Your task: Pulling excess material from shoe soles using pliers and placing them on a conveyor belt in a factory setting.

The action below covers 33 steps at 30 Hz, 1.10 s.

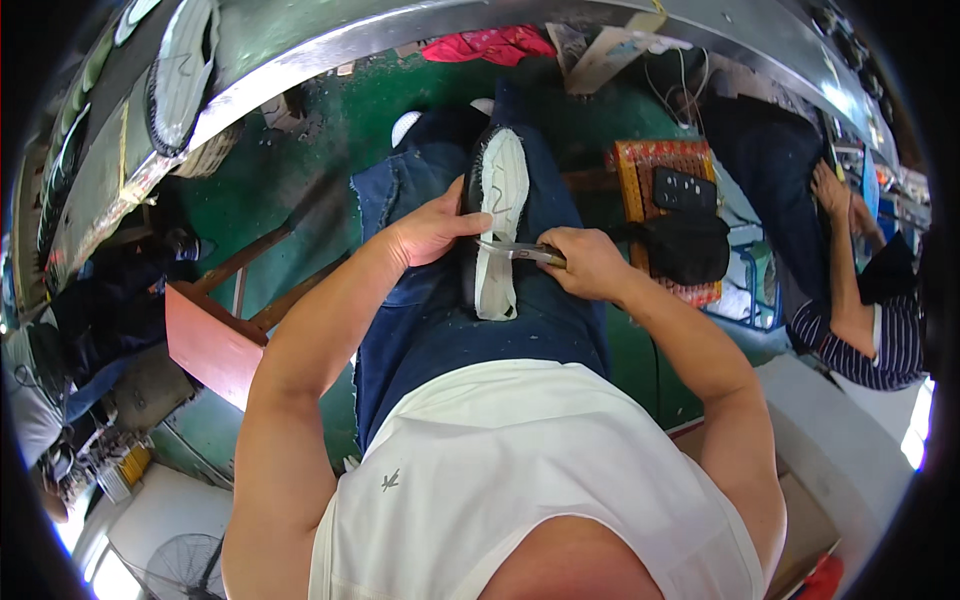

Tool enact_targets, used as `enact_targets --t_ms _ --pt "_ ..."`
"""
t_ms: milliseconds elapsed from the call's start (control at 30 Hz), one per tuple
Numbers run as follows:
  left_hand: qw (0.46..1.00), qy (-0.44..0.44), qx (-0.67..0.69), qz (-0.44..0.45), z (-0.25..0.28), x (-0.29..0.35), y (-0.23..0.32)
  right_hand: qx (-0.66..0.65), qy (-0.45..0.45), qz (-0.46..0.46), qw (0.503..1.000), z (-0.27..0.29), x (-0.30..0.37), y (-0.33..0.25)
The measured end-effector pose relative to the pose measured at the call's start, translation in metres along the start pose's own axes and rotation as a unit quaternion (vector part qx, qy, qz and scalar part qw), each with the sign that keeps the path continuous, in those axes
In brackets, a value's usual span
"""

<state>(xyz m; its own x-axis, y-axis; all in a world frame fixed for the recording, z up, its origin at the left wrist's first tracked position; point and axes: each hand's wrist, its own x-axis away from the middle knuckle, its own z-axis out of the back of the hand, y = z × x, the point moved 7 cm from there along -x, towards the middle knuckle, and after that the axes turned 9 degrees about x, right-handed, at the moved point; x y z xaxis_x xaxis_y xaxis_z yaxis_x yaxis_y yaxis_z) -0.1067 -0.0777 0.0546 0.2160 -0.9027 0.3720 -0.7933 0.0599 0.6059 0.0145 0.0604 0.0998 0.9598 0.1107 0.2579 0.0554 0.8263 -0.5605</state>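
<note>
Lying lengthwise over my thighs is a shoe upper [503,185] with its white underside up and a dark edge along its left side. My left hand [440,225] is closed on that left edge, thumb pressed on the white underside and fingers mostly hidden beneath. In my right hand [585,262] are metal pincers [520,251], the fist wrapped round their handles. Their curved jaws reach left across the white underside, close to my left thumb. Whether the jaws grip any material is too small to tell.
A metal bench edge [330,70] curves across the far side, with another white-bottomed shoe [184,80] at left. To my right, a red-patterned seat [640,160] bears a black phone-like device [684,189] and a black bag [685,248]. A wooden stool [215,335] stands left; a co-worker [850,300] sits right.
</note>
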Motion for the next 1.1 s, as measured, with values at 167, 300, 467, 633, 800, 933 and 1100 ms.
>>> enact_targets --t_ms 167,300,467,633,800,933,1100 --pt "0.993 0.090 -0.074 -0.017 0.001 -0.004 -0.015 0.144 0.020 0.014 0.989 -0.001 0.030 -0.017" --pt "0.978 0.155 -0.131 -0.055 0.004 -0.005 -0.021 0.213 -0.049 0.023 0.976 -0.008 0.050 -0.039" --pt "0.890 0.237 -0.356 -0.158 -0.021 0.009 -0.026 -0.049 -0.228 -0.059 0.971 -0.032 0.057 0.011" --pt "0.938 0.194 -0.273 -0.094 0.007 0.043 -0.098 -0.297 -0.423 -0.139 0.845 -0.049 0.057 0.034" --pt "0.967 0.209 -0.118 -0.090 -0.010 0.043 -0.084 -0.235 -0.406 -0.161 0.869 -0.011 0.064 0.013" --pt "0.931 0.222 -0.271 -0.102 -0.004 0.039 -0.079 -0.181 -0.062 -0.102 0.976 -0.001 0.028 -0.018" --pt "0.945 0.185 -0.250 -0.100 -0.007 0.050 -0.049 -0.096 -0.044 -0.066 0.992 -0.018 0.021 -0.002"
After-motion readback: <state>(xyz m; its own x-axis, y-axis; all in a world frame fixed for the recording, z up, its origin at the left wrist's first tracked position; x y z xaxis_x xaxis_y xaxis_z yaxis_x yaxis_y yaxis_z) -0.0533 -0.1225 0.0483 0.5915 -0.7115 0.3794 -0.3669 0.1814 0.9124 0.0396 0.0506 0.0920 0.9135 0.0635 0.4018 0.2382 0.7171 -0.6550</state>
